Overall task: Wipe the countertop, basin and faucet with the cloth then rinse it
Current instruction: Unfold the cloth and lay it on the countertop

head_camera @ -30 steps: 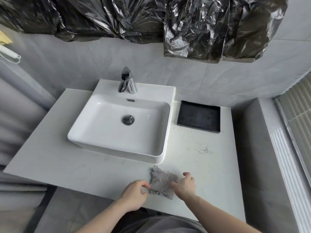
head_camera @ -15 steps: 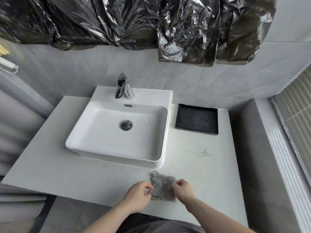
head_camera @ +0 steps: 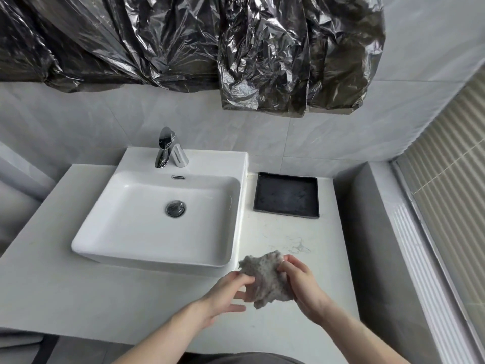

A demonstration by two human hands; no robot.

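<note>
Where it lay flat on the countertop [head_camera: 78, 285] half a second back, pinched at both side edges, now lifted and bunched: grey cloth [head_camera: 265, 279] gathered between both hands, just off the basin's [head_camera: 157, 248] front right corner. Left hand [head_camera: 228, 292] pinching the cloth's left side with thumb and forefinger, other fingers spread loose. Right hand [head_camera: 301, 282] curled closed around the right side. Broad bare counter to the left of the basin; narrower strip on the right, ending at the black tray [head_camera: 313, 198] and side ledge. Faucet [head_camera: 165, 148] untouched. No readable writing anywhere.
</note>
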